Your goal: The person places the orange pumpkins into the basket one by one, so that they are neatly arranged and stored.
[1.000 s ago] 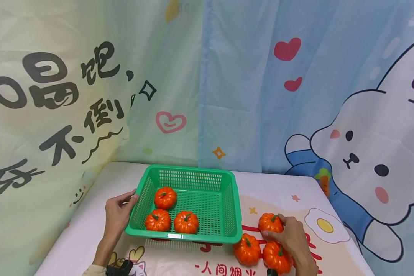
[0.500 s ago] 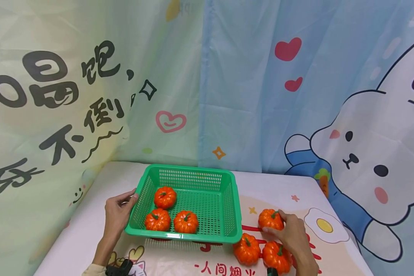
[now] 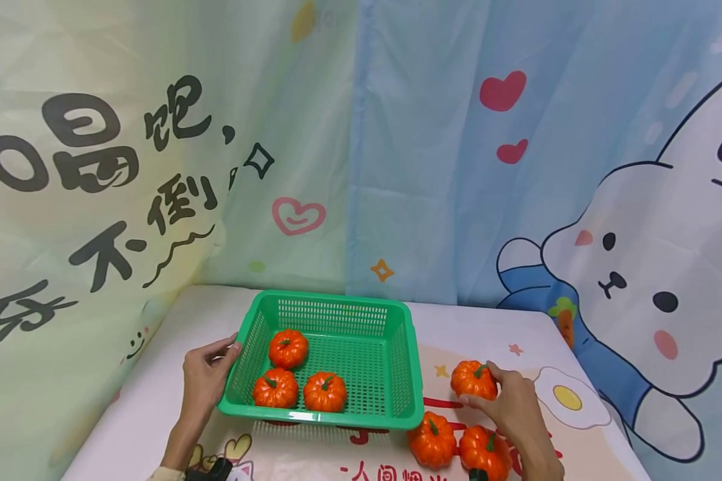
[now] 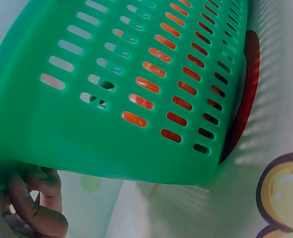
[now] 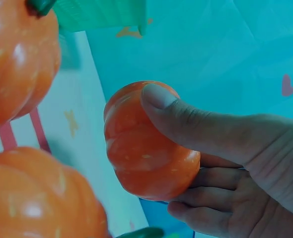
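A green plastic basket (image 3: 373,419) with slotted walls stands on the table, holding a back pumpkin (image 3: 288,349), a front left pumpkin (image 3: 275,388) and a front right pumpkin (image 3: 325,392). At its left rim my left hand (image 3: 207,374) grips the edge, fingers curled under the lip in the left wrist view. My right hand (image 3: 511,404) pinches a small orange pumpkin (image 3: 472,379) between thumb and fingers, to the right of the basket. In the right wrist view the thumb lies across this pumpkin (image 5: 146,148).
Two more pumpkins, one by the basket's corner (image 3: 432,441) and one to its right (image 3: 485,452), sit just in front of my right hand. The tablecloth (image 3: 475,327) is printed with a fried egg and red lettering. Patterned curtains (image 3: 409,167) rise behind the table.
My right hand has moved slightly away from me with the pumpkin, widening the gap to the two in front. The left hand stays at the basket rim. The head view tilts slightly.
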A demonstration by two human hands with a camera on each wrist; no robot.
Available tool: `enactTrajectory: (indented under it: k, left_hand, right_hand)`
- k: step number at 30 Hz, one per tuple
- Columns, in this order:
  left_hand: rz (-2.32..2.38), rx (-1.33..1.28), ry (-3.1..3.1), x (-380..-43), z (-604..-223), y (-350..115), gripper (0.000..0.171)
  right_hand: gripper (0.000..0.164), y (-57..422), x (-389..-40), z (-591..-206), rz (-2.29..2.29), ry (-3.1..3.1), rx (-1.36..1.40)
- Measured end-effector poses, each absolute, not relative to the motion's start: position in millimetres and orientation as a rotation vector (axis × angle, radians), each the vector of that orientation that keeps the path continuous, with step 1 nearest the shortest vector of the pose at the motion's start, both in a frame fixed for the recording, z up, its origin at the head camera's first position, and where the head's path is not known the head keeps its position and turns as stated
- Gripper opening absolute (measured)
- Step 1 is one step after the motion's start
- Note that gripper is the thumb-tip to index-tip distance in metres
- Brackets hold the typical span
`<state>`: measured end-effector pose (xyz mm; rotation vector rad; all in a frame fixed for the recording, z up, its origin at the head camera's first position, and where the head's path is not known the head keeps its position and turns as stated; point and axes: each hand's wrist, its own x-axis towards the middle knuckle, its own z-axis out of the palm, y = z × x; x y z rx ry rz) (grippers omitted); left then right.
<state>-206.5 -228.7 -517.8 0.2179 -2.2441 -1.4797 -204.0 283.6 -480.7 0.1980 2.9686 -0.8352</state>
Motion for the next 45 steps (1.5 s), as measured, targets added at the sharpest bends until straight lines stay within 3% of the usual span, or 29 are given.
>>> enactTrajectory:
  k: [45]
  left_hand:
    - [-1.542,0.229,-2.223,-206,-515,-227,0.031]
  right_hand:
    - [0.093,263,-207,-444,-0.796,3.041,-0.011]
